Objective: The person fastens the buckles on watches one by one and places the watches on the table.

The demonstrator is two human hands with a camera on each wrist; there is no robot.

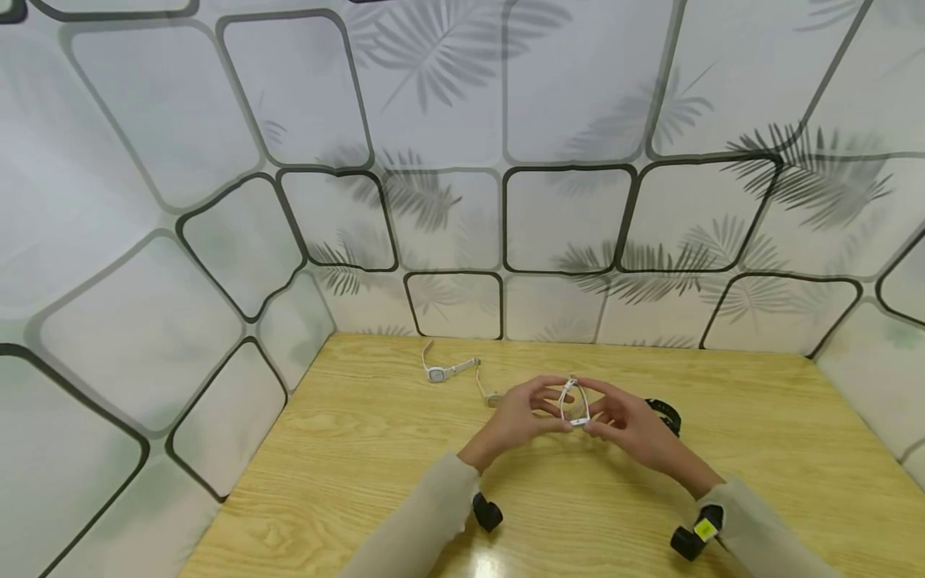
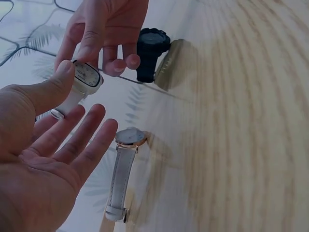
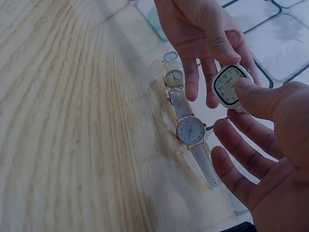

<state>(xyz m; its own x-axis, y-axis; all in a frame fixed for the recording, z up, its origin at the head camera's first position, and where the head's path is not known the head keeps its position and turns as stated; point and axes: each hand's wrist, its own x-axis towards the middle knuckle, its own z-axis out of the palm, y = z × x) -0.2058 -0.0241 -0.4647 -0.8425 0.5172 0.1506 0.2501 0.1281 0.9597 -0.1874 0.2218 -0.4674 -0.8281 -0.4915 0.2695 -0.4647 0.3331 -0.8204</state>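
Observation:
A white wristwatch with a rounded-square face is held up between both hands, its strap closed into a loop. My left hand pinches it from the left with thumb and fingers. From the other side my right hand pinches it, and in the right wrist view its thumb overlaps the numbered dial. Beyond the hands, a round rose-gold watch with a grey strap lies on the table. A black watch stands just behind the right hand.
On the wooden table, a white-strapped watch lies at the back left. Another small watch is beside the left fingers. Patterned cloth walls rise at the back and sides. Each wrist wears a black camera.

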